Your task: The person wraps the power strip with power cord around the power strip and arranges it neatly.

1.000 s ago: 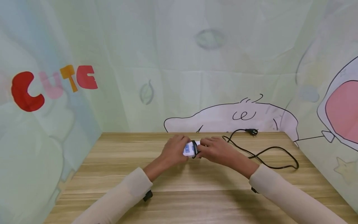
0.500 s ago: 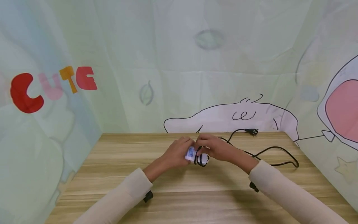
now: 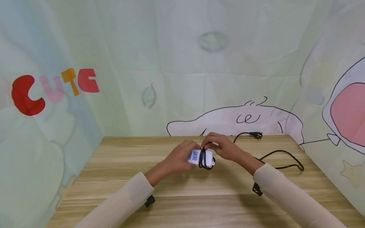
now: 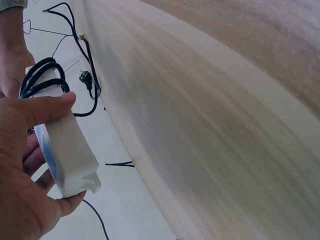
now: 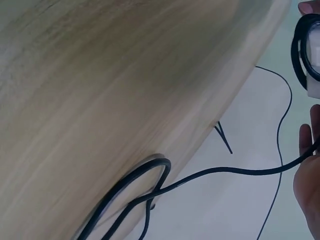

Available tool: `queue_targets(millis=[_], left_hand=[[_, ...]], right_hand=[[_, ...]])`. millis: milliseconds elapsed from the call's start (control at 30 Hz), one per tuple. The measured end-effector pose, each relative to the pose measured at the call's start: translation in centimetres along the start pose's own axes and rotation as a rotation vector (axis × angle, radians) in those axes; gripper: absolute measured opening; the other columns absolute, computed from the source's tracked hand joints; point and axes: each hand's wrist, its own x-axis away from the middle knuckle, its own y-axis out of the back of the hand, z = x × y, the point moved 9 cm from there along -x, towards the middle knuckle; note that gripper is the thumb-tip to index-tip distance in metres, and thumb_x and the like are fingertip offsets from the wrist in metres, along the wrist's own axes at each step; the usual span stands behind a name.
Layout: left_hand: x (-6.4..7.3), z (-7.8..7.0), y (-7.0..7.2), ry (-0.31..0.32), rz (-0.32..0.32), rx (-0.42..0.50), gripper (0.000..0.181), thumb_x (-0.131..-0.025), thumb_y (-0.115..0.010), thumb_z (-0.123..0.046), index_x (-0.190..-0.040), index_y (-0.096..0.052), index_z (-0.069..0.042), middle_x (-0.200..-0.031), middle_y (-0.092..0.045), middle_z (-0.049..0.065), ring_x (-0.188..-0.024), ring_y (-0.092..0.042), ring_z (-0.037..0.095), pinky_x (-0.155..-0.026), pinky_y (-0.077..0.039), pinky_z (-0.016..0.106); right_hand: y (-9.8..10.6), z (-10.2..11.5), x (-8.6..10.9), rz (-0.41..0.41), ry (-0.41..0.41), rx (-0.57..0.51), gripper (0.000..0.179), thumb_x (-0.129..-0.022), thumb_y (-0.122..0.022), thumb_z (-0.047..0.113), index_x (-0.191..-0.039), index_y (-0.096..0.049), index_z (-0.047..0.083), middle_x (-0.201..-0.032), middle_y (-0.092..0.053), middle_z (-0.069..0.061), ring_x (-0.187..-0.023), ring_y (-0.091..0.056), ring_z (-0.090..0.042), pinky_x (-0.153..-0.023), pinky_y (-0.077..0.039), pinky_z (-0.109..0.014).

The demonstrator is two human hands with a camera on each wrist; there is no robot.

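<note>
Your left hand (image 3: pixel 179 156) grasps the white power strip (image 3: pixel 196 158) by its socket end, thumb laid across it in the left wrist view, while the fingertips of your right hand (image 3: pixel 220 146) appear to pinch the black cord (image 3: pixel 202 160) at the strip's far edge. The strip sits between your two hands, apparently lifted off the table (image 3: pixel 171 202), with several turns of cord around its other end, and the rest of the cord runs out past your right hand to a loose loop on the right of the table; the plug (image 3: pixel 257 135) lies near the back edge. For control, you would do best to let the left hand steady the strip and the right hand alone handle the cord, with your left thumb clear of the turns so none is trapped. Put light, even tension on the cord: the turns look bunched and could slip towards the end or cross if you let it go slack. Laying them side by side should help, and give that loose loop room, since it might twist or drag the plug along with it
</note>
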Motion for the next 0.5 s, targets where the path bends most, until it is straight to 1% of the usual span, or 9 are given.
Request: queue_targets(millis=[67, 133, 233, 333, 500], left_hand=[[-0.1, 0.1, 0.0, 0.01, -0.007, 0.003, 0.062, -0.078, -0.098, -0.004, -0.133, -0.069, -0.008, -0.13, -0.074, 0.009, -0.117, -0.064, 0.026, -0.1, -0.056, 0.046], [-0.1, 0.1, 0.1, 0.01, -0.013, -0.005, 0.062, -0.078, -0.099, -0.005, -0.132, -0.07, -0.008, -0.129, -0.074, 0.009, -0.118, -0.065, 0.026, -0.101, -0.057, 0.047], [-0.2, 0.0, 0.0, 0.002, -0.017, -0.029, 0.063, -0.077, -0.101, -0.008, -0.132, -0.07, -0.008, -0.127, -0.074, 0.009, -0.118, -0.065, 0.027, -0.101, -0.057, 0.048], [-0.1, -0.2, 0.0, -0.008, -0.027, -0.046, 0.064, -0.076, -0.101, -0.009, -0.131, -0.07, -0.006, -0.124, -0.074, 0.009, -0.117, -0.065, 0.028, -0.101, -0.056, 0.049], [0.0, -0.4, 0.2, -0.019, -0.046, -0.028, 0.066, -0.075, -0.1, -0.005, -0.132, -0.067, -0.005, -0.126, -0.073, 0.011, -0.118, -0.065, 0.03, -0.101, -0.056, 0.05]], right_hand=[[0.0, -0.5, 0.1, -0.032, -0.019, -0.003, 0.018, -0.102, -0.074, -0.006, -0.11, -0.081, 0.009, -0.11, -0.079, -0.006, -0.106, -0.073, -0.028, -0.094, -0.063, -0.038], [0.0, -1.0, 0.2, -0.054, -0.047, 0.012, 0.018, -0.102, -0.075, -0.004, -0.109, -0.083, 0.01, -0.11, -0.081, -0.005, -0.107, -0.073, -0.028, -0.097, -0.061, -0.04], [-0.2, -1.7, 0.3, -0.07, -0.103, 0.023, 0.018, -0.101, -0.077, -0.001, -0.109, -0.086, 0.012, -0.11, -0.082, -0.004, -0.108, -0.073, -0.025, -0.098, -0.06, -0.04], [-0.3, -2.3, 0.5, -0.08, -0.149, 0.006, 0.019, -0.101, -0.078, 0.0, -0.111, -0.088, 0.012, -0.11, -0.082, -0.005, -0.108, -0.073, -0.025, -0.097, -0.061, -0.038], [-0.2, -2.9, 0.6, -0.095, -0.17, -0.009, 0.02, -0.102, -0.075, -0.003, -0.115, -0.087, 0.008, -0.113, -0.082, -0.009, -0.108, -0.076, -0.028, -0.095, -0.062, -0.033]])
